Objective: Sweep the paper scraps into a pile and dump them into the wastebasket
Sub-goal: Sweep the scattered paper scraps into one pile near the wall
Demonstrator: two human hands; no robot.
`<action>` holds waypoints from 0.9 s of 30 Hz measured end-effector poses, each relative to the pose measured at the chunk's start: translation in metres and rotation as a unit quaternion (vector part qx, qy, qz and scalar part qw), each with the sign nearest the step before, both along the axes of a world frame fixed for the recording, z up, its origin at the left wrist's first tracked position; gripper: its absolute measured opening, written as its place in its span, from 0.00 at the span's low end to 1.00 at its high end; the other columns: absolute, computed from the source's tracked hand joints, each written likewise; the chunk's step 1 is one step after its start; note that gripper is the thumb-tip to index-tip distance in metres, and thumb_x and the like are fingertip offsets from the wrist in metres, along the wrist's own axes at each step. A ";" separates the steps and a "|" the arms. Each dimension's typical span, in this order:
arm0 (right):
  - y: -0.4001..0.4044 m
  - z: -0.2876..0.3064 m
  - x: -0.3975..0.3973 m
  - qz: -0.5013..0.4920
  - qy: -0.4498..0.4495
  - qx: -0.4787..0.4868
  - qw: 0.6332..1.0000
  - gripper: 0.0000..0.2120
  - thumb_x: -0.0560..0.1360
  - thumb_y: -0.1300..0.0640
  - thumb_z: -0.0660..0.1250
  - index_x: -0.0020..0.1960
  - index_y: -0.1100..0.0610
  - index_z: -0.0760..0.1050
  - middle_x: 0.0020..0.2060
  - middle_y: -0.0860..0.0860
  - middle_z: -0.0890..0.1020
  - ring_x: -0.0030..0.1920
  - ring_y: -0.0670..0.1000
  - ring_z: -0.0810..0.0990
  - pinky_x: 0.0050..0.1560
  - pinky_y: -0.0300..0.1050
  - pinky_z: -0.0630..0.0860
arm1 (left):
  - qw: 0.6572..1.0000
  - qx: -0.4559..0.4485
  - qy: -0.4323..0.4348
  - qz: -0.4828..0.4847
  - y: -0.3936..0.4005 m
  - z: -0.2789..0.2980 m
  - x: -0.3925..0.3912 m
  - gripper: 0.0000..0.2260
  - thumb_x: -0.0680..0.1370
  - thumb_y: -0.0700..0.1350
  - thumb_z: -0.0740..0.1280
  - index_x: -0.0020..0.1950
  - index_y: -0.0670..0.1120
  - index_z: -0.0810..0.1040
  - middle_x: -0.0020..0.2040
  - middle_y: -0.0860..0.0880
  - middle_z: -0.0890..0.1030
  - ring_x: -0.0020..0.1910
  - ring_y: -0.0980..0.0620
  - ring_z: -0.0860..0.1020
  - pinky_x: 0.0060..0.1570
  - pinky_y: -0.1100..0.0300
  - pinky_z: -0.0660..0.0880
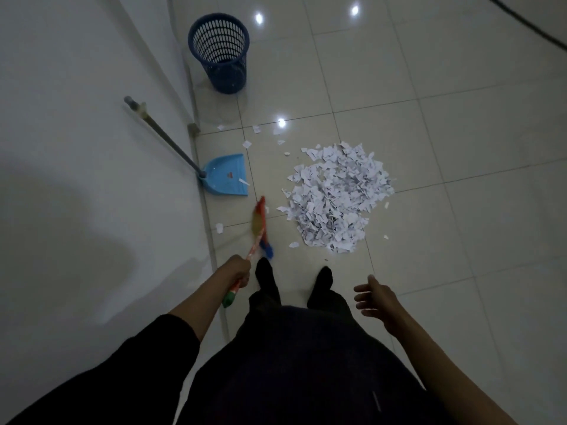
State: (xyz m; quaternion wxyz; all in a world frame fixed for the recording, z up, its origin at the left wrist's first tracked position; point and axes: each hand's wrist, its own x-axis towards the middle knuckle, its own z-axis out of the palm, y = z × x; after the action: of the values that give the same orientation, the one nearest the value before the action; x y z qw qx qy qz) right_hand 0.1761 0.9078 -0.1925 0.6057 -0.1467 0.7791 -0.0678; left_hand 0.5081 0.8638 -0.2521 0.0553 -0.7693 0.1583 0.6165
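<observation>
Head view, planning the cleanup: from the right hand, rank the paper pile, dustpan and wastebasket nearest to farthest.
From the right hand:
1. Paper pile, on the floor just ahead.
2. Dustpan, ahead to the left, by the wall.
3. Wastebasket, farthest, by the wall.

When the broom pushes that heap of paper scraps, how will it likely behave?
The paper scraps look thin and torn small, so they are probably very light and may scatter rather than slide as one mass. Strays already lie near the dustpan. The glossy tile floor likely lets them skid easily.
</observation>
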 end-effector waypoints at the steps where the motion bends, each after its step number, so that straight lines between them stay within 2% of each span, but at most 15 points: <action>1: -0.003 -0.002 -0.002 0.017 0.002 0.000 1.000 0.26 0.84 0.46 0.50 0.55 0.65 0.77 0.41 0.60 0.81 0.37 0.56 0.79 0.36 0.45 0.75 | 1.000 -0.009 -0.002 -0.017 0.003 0.005 -0.009 0.13 0.81 0.45 0.57 0.39 0.41 0.70 0.32 0.44 0.73 0.25 0.50 0.68 0.26 0.61 0.66; 3: -0.014 -0.004 -0.009 0.043 0.004 -0.007 0.999 0.26 0.84 0.46 0.50 0.55 0.65 0.77 0.41 0.60 0.81 0.37 0.56 0.79 0.35 0.45 0.75 | 0.997 -0.030 -0.019 -0.066 0.012 0.021 -0.028 0.16 0.82 0.46 0.58 0.35 0.43 0.67 0.30 0.45 0.70 0.25 0.50 0.68 0.23 0.61 0.66; 6: -0.033 -0.006 -0.023 0.053 -0.001 -0.031 0.998 0.25 0.83 0.46 0.51 0.54 0.65 0.78 0.41 0.60 0.81 0.36 0.55 0.80 0.35 0.45 0.76 | 0.990 -0.013 -0.064 -0.122 0.030 0.027 -0.048 0.08 0.80 0.39 0.59 0.40 0.42 0.68 0.35 0.46 0.71 0.29 0.52 0.70 0.23 0.63 0.67; 7: -0.038 -0.006 -0.029 0.057 -0.006 -0.037 0.998 0.25 0.83 0.46 0.51 0.53 0.65 0.78 0.41 0.60 0.81 0.37 0.55 0.80 0.35 0.45 0.76 | 0.993 -0.014 -0.069 -0.096 0.034 0.028 -0.052 0.05 0.80 0.39 0.58 0.45 0.40 0.70 0.37 0.45 0.72 0.30 0.51 0.71 0.26 0.63 0.69; 9: -0.047 -0.007 -0.041 0.071 -0.013 -0.041 0.997 0.25 0.83 0.46 0.52 0.53 0.64 0.78 0.41 0.60 0.81 0.37 0.55 0.80 0.36 0.45 0.76 | 0.995 -0.033 -0.078 -0.058 0.041 0.030 -0.058 0.06 0.79 0.39 0.56 0.51 0.40 0.71 0.38 0.43 0.73 0.30 0.49 0.72 0.28 0.61 0.69; 11: -0.052 -0.008 -0.053 0.094 -0.015 -0.037 0.995 0.24 0.83 0.47 0.52 0.54 0.65 0.77 0.41 0.60 0.81 0.37 0.55 0.80 0.36 0.46 0.76 | 0.993 -0.048 -0.100 -0.046 0.046 0.035 -0.062 0.05 0.79 0.40 0.56 0.47 0.41 0.69 0.37 0.43 0.73 0.30 0.48 0.72 0.27 0.62 0.68; 13: -0.054 -0.012 -0.064 0.122 -0.014 -0.032 0.992 0.24 0.83 0.47 0.52 0.54 0.66 0.77 0.41 0.60 0.81 0.37 0.55 0.80 0.35 0.45 0.76 | 0.990 -0.065 -0.117 -0.048 0.048 0.035 -0.064 0.08 0.79 0.40 0.57 0.40 0.43 0.66 0.36 0.44 0.72 0.30 0.49 0.72 0.28 0.62 0.67; 15: -0.054 -0.013 -0.076 0.131 -0.007 -0.026 0.991 0.24 0.83 0.48 0.53 0.54 0.66 0.77 0.41 0.60 0.81 0.37 0.55 0.79 0.35 0.45 0.76 | 0.988 -0.075 -0.127 -0.039 0.048 0.030 -0.067 0.09 0.79 0.40 0.58 0.38 0.44 0.65 0.36 0.45 0.72 0.30 0.49 0.72 0.28 0.62 0.67; 18: -0.045 -0.018 -0.095 0.105 0.009 -0.019 0.994 0.22 0.83 0.49 0.53 0.54 0.66 0.77 0.41 0.60 0.80 0.37 0.55 0.79 0.37 0.45 0.76 | 0.989 -0.073 -0.125 -0.012 0.047 0.014 -0.069 0.08 0.79 0.38 0.58 0.39 0.43 0.67 0.36 0.44 0.72 0.31 0.49 0.72 0.29 0.61 0.68; 22: -0.018 -0.022 -0.117 0.037 0.037 0.001 0.999 0.22 0.83 0.50 0.53 0.53 0.66 0.77 0.41 0.60 0.80 0.37 0.55 0.78 0.38 0.46 0.76 | 0.985 -0.085 -0.098 0.116 0.035 -0.011 -0.060 0.02 0.78 0.36 0.57 0.47 0.39 0.69 0.35 0.42 0.71 0.30 0.47 0.71 0.30 0.61 0.68; 24: 0.003 -0.022 -0.125 0.010 0.054 0.018 0.998 0.21 0.84 0.50 0.53 0.53 0.67 0.76 0.40 0.60 0.80 0.37 0.55 0.78 0.38 0.47 0.76 | 0.976 -0.081 -0.097 0.179 0.027 -0.025 -0.050 0.03 0.76 0.34 0.57 0.48 0.38 0.69 0.34 0.42 0.70 0.29 0.47 0.69 0.33 0.58 0.68; 26: 0.027 -0.023 -0.132 -0.004 0.065 0.038 0.997 0.21 0.84 0.51 0.53 0.54 0.68 0.76 0.40 0.61 0.80 0.37 0.56 0.78 0.38 0.48 0.75 | 0.972 -0.076 -0.093 0.200 0.018 -0.029 -0.046 0.02 0.76 0.34 0.58 0.45 0.38 0.69 0.34 0.42 0.70 0.30 0.46 0.70 0.37 0.56 0.69; 27: 0.039 -0.026 -0.133 -0.008 0.069 0.049 0.996 0.21 0.84 0.51 0.53 0.54 0.69 0.76 0.39 0.61 0.80 0.37 0.56 0.78 0.38 0.48 0.75 | 0.972 -0.072 -0.088 0.206 0.014 -0.028 -0.044 0.01 0.76 0.35 0.58 0.46 0.38 0.69 0.34 0.42 0.71 0.31 0.47 0.70 0.36 0.57 0.69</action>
State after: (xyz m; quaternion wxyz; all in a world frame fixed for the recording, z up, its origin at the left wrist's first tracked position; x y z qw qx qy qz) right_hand 0.0432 0.9468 -0.2183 0.5560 -0.1153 0.8228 -0.0242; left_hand 0.4639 0.8774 -0.2799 -0.1146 -0.8386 0.0353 0.5314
